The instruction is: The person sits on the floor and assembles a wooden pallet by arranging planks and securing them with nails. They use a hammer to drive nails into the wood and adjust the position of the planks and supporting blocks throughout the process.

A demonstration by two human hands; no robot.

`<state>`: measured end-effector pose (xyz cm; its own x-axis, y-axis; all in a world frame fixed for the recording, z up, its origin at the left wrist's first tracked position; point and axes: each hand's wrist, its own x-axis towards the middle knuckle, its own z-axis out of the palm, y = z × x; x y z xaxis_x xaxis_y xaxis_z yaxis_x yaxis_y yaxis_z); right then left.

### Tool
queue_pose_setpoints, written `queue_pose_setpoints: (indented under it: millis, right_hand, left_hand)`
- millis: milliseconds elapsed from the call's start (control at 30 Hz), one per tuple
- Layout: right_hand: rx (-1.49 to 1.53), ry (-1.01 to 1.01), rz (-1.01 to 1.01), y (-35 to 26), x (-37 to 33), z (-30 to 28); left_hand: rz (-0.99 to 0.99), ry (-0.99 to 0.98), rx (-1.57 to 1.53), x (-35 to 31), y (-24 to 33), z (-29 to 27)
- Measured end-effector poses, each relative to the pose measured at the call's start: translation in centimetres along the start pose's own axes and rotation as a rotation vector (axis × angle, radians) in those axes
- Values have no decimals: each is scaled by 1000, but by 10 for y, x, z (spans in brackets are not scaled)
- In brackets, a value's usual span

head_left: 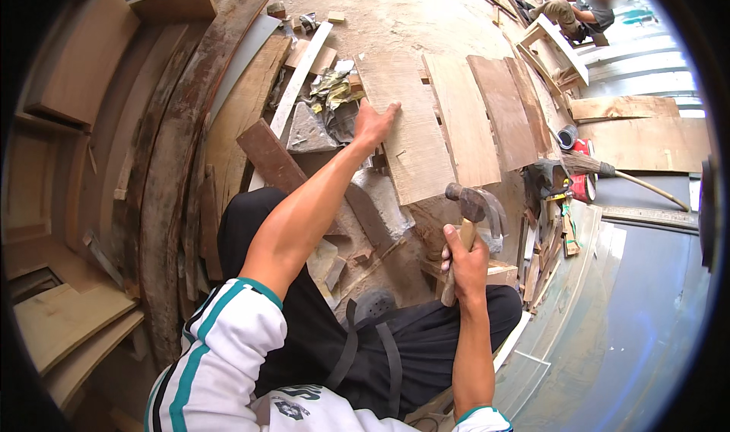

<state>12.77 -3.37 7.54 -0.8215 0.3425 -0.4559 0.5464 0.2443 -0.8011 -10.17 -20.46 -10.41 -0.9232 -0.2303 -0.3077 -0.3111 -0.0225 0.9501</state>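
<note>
Boards look matt, grainy wood; the hammer head, dull metal.

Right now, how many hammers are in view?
1: the hammer gripped in the right hand, its head at the top in the picture. Others may be hidden in the clutter.

Dark green printed lettering runs across the chest of the person's white fabric shirt with teal and black sleeve stripes; the folds hide part of it, so only a fragment can be read. Close by the lettering sits a small dark printed emblem, its fine detail too small to make out. On the right, a rounded red container, just beside the straw broom with a wooden handle, bears pale marks too small and blurred to read.
</note>
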Motion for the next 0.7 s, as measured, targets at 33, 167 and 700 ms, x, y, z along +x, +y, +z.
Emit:
queue_pose_setpoints:
  millis: [33, 167, 700]
  right_hand:
    - [-5, -5, -9, -1, 1, 0]
    - [42, 26, 16, 13, 7, -1]
    - [201, 45, 50, 15, 10, -3]
  left_hand:
    - [12, -11, -17, 7, -5, -2]
    - [-41, -4, -11, -4, 2, 11]
    - [-94, -3, 160, -19, 62, 9]
